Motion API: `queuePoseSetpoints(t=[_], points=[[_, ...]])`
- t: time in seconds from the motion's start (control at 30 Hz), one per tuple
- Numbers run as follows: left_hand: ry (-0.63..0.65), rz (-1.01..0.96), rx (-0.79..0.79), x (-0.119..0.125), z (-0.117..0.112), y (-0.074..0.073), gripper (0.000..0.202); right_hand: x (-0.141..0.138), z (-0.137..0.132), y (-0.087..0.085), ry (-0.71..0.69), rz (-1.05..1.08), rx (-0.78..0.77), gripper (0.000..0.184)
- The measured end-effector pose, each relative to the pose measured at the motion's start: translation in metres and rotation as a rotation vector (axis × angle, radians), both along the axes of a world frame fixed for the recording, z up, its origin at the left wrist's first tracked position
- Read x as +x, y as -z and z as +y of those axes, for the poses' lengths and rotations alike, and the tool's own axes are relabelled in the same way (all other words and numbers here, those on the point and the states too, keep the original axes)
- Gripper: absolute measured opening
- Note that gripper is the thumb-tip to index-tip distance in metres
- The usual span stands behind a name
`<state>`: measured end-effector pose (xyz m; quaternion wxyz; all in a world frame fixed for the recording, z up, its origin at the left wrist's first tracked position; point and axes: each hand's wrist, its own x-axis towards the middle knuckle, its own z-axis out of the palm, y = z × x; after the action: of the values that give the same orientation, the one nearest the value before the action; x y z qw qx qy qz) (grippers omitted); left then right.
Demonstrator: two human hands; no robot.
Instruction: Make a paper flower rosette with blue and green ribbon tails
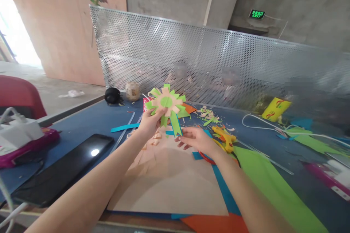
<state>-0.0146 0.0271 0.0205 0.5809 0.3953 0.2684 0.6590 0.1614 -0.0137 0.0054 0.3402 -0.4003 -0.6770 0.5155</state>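
My left hand (151,123) is closed on the lower edge of a paper rosette (166,102), raised above the table. The rosette has light green and peach paper loops and strips around a round green centre. Two green paper tails hang from it, one of them with blue along its edge. My right hand (198,140) is at the tip of the longer tail, fingers apart and curved; whether they touch the paper I cannot tell. Beneath both hands lies a large peach paper sheet (175,189), with small folded peach paper pieces (155,139) near its far edge.
A yellow glue gun (224,138) and red-handled scissors (206,157) lie right of my right hand. Green paper (273,185) covers the right side. A phone (65,167) lies left. Paper scraps (209,115) lie before the perforated metal divider (169,51); people are behind it.
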Motion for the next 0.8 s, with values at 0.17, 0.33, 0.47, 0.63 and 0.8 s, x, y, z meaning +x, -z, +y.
queuePoseSetpoints(t=[0.17, 0.33, 0.47, 0.63, 0.8], points=[[0.032, 0.01, 0.029, 0.002, -0.002, -0.001, 0.023, -0.001, 0.002, 0.004, 0.033, 0.001, 0.015, 0.026], [0.031, 0.01, 0.041, 0.003, -0.004, -0.003, 0.022, -0.001, 0.004, 0.006, 0.027, -0.01, 0.006, 0.025], [0.031, 0.018, 0.048, 0.002, -0.003, -0.002, 0.022, 0.0, 0.005, 0.009, 0.039, -0.03, 0.013, 0.021], [0.021, 0.029, 0.058, 0.001, -0.001, 0.0, 0.02, -0.002, 0.007, 0.012, 0.072, -0.068, 0.07, 0.016], [-0.002, 0.042, 0.062, -0.002, 0.004, 0.004, 0.023, -0.004, 0.009, 0.017, 0.148, -0.121, 0.217, 0.011]])
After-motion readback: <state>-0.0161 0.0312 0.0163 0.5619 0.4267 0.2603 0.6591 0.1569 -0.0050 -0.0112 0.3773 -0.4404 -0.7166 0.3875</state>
